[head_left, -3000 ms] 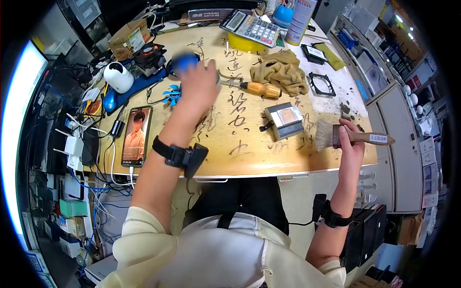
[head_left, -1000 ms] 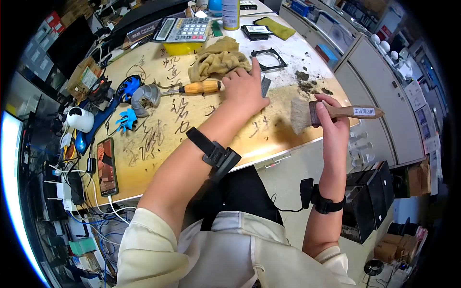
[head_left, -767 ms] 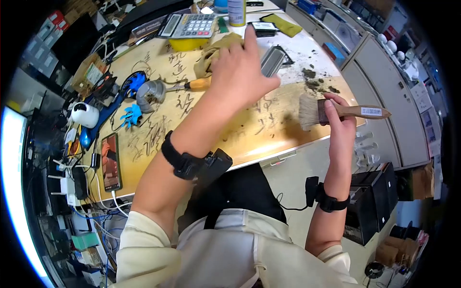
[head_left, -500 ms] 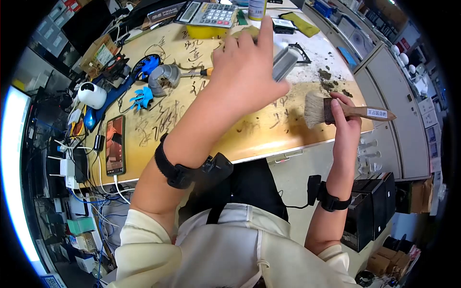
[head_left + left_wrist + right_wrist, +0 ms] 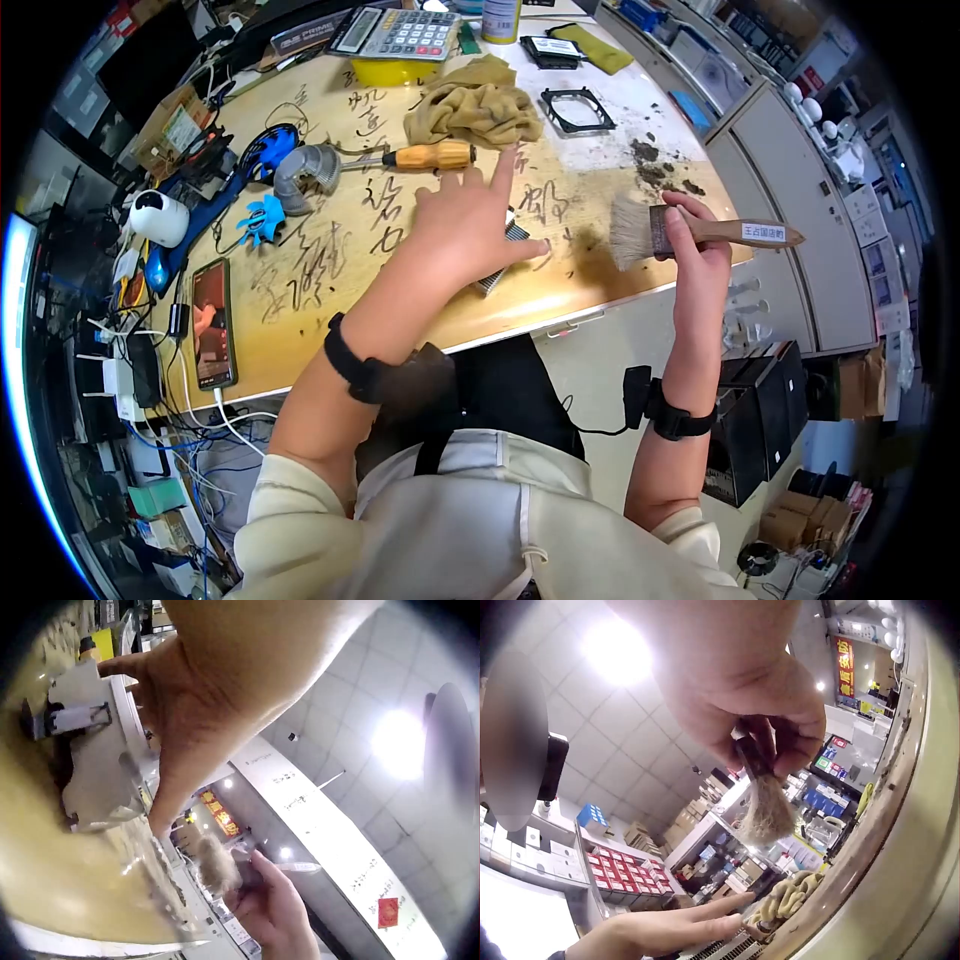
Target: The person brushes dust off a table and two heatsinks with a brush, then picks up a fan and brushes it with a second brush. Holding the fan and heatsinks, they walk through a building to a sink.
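In the head view my left hand [image 5: 465, 232] is over a finned heat sink [image 5: 491, 283] near the front of the desk. Thumb and fingers span the block, hiding most of it from above. The left wrist view shows the heat sink [image 5: 101, 769] low over the desk, the thumb at one end and fingertips at the other. My right hand [image 5: 697, 248] pinches a flat paintbrush [image 5: 632, 232] just behind its metal band, above the front right of the desk. Its pale bristles point left, and the wooden handle sticks out to the right.
Behind the left hand lie an orange-handled screwdriver [image 5: 435, 156] and a brown cloth [image 5: 475, 105]. A black square frame [image 5: 578, 110] and dark dirt crumbs [image 5: 655, 165] are back right. On the left are a grey curved housing [image 5: 303, 178], a blue fan wheel [image 5: 262, 222] and a phone [image 5: 212, 325].
The left hand moved from the blue fan parts to the heat sink, raised and tilted it, then brought it lower and towards the body. The right hand keeps the paintbrush in nearly the same place.
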